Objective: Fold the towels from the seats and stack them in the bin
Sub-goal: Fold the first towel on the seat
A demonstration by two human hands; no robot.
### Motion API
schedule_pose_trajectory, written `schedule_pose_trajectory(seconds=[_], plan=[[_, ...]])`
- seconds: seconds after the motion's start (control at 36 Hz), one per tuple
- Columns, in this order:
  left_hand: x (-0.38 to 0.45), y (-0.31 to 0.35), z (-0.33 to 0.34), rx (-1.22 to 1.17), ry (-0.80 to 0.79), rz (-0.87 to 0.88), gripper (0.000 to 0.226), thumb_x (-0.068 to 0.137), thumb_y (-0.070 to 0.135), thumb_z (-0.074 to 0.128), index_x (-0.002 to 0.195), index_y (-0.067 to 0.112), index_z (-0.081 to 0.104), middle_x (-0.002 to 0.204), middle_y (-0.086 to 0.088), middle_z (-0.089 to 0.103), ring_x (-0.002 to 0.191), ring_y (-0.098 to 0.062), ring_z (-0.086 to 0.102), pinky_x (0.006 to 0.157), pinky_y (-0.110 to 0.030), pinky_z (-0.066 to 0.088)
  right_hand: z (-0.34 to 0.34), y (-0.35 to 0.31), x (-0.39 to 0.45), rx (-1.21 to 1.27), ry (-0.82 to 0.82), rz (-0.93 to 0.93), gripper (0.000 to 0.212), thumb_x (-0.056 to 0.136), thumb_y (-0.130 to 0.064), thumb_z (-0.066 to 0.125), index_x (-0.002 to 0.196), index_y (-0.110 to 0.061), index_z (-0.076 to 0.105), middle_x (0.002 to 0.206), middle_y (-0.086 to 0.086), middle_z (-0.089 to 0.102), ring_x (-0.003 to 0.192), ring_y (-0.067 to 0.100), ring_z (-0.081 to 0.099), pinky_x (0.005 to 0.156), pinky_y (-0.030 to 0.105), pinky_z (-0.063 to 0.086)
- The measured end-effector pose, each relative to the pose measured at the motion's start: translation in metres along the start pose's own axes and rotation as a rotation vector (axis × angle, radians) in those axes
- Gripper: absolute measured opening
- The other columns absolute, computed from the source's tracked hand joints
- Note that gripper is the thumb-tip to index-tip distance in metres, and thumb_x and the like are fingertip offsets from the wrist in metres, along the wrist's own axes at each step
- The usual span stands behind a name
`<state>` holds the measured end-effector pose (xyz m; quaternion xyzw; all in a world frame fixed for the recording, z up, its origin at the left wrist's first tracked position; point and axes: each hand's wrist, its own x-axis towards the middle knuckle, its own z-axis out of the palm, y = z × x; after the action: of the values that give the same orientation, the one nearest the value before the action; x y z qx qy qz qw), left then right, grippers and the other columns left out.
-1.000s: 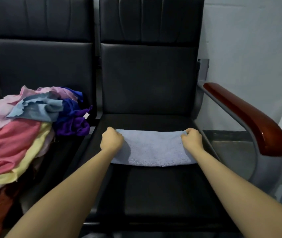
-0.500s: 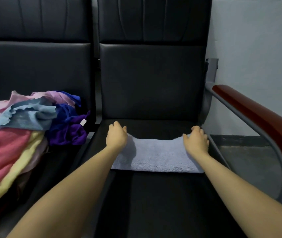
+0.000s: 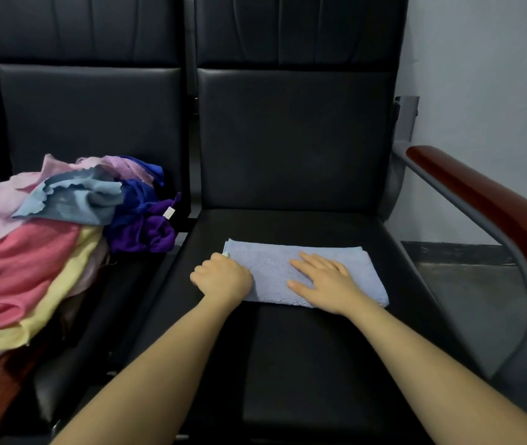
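A light blue towel (image 3: 275,264), folded into a long rectangle, lies flat on the black right-hand seat (image 3: 303,364). My left hand (image 3: 222,277) has curled fingers at the towel's left end and grips that edge. My right hand (image 3: 323,279) lies flat on the middle of the towel with straight, spread fingers. A heap of unfolded towels (image 3: 31,245) in pink, yellow, blue and purple covers the left seat. No bin is in view.
A red-brown wooden armrest (image 3: 493,220) on a grey metal frame borders the right seat. Black seat backs (image 3: 294,139) rise behind. A grey wall and bare floor (image 3: 467,284) lie to the right.
Both hands gripped the towel's far corners earlier. Now the towel lies flat, folded narrower; my right hand has let go and spread flat on it, and my left hand has moved to the left end.
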<state>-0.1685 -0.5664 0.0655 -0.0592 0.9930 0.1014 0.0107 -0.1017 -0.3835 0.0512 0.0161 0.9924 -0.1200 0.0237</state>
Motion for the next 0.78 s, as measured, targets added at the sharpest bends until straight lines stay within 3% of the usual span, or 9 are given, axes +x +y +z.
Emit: schedule_pose_trajectory(seconds=[0.19,0.31,0.39,0.47,0.53,0.64,0.78], plan=[[-0.013,-0.012,-0.003,-0.042,0.068,0.147,0.039,0.098,0.036,0.043,0.120,0.003,0.045,0.125,-0.016,0.050,0.112,-0.031,0.052,0.090,-0.035,0.039,0.003,-0.010,-0.016,-0.031,-0.036,0.029,0.062,0.095,-0.063,0.026,0.150,-0.040,0.014,0.160,-0.011,0.003,0.147,0.009,0.000,0.119,0.037,-0.001],[-0.017,-0.012,-0.018,-0.223,0.118,0.244,0.019,0.099,0.021,0.041,0.110,0.005,0.042,0.107,-0.012,0.060,0.094,-0.029,0.060,0.066,-0.033,0.037,0.005,-0.021,-0.023,-0.052,-0.048,0.067,0.063,0.094,-0.065,0.024,0.151,-0.040,0.012,0.160,-0.010,0.000,0.147,0.011,-0.001,0.118,0.039,-0.001],[-0.021,-0.012,-0.035,-0.424,0.119,0.321,0.021,0.096,0.024,0.048,0.108,0.007,0.042,0.094,-0.006,0.056,0.079,-0.024,0.054,0.062,-0.031,0.036,0.007,-0.037,-0.025,-0.030,-0.068,0.094,0.066,0.093,-0.065,0.025,0.151,-0.038,0.011,0.161,-0.009,-0.001,0.147,0.013,-0.002,0.118,0.041,-0.002],[-0.022,-0.010,-0.047,-0.743,0.050,0.355,0.026,0.092,0.022,0.056,0.112,0.010,0.044,0.096,0.001,0.054,0.074,-0.009,0.050,0.056,-0.023,0.039,0.010,-0.053,-0.024,0.002,-0.068,0.107,0.066,0.093,-0.063,0.030,0.151,-0.036,0.013,0.161,-0.007,0.002,0.147,0.014,0.000,0.117,0.042,-0.001],[-0.024,-0.007,-0.052,-0.865,0.019,0.397,0.028,0.091,0.020,0.058,0.115,0.011,0.046,0.098,0.005,0.054,0.075,-0.002,0.050,0.057,-0.015,0.038,0.012,-0.060,-0.024,0.043,-0.053,0.114,0.064,0.094,-0.057,0.035,0.151,-0.034,0.017,0.160,-0.007,0.007,0.147,0.014,0.004,0.116,0.041,0.001],[-0.034,0.004,-0.059,-1.019,-0.061,0.440,0.024,0.090,0.024,0.060,0.110,0.015,0.050,0.085,0.008,0.058,0.076,-0.007,0.057,0.061,-0.019,0.042,0.002,-0.058,-0.034,0.185,0.058,0.132,0.050,0.097,-0.041,0.040,0.145,-0.027,0.034,0.152,-0.002,0.031,0.138,0.019,0.028,0.111,0.037,0.021],[-0.059,0.024,-0.059,-0.977,-0.110,0.563,0.019,0.092,0.027,0.059,0.106,0.020,0.050,0.081,0.010,0.057,0.071,-0.002,0.055,0.059,-0.014,0.043,-0.019,-0.026,-0.059,0.233,0.268,0.292,0.028,0.099,-0.037,0.040,0.118,-0.023,0.055,0.122,0.000,0.051,0.119,0.021,0.043,0.100,0.036,0.026]])
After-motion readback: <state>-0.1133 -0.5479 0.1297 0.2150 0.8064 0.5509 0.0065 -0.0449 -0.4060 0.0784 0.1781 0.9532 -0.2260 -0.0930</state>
